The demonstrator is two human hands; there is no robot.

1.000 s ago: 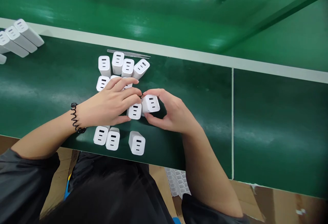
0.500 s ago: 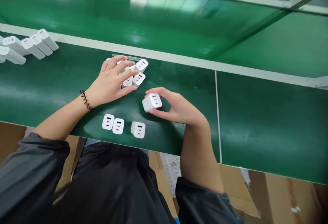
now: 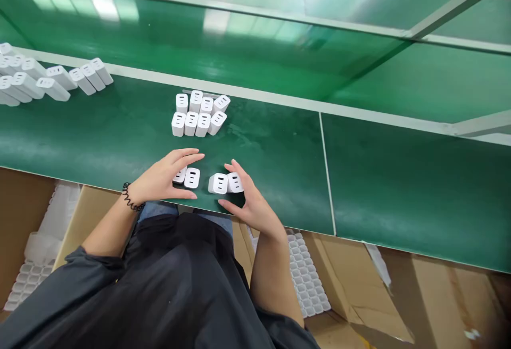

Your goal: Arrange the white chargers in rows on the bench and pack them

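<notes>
Several white charger blocks with three slots stand on a green belt [image 3: 120, 136]. A block of eight chargers [image 3: 199, 115] sits packed in two rows near the belt's far rail. Near the front edge, my left hand [image 3: 167, 176] curves around a pair of chargers [image 3: 188, 177], fingers stretched out and touching them. My right hand [image 3: 247, 200] cups a second pair of chargers [image 3: 224, 183] from the right, fingers extended against them. A gap separates the two pairs.
More white chargers [image 3: 48, 80] lie in leaning rows at the far left of the belt. A white seam [image 3: 326, 173] crosses the belt to the right. Below the belt's edge are cardboard boxes [image 3: 359, 280] and white cell trays [image 3: 305, 272].
My left hand left the far group and came back to the front pair. My right hand set its charger down beside the single front one, making a second pair.
</notes>
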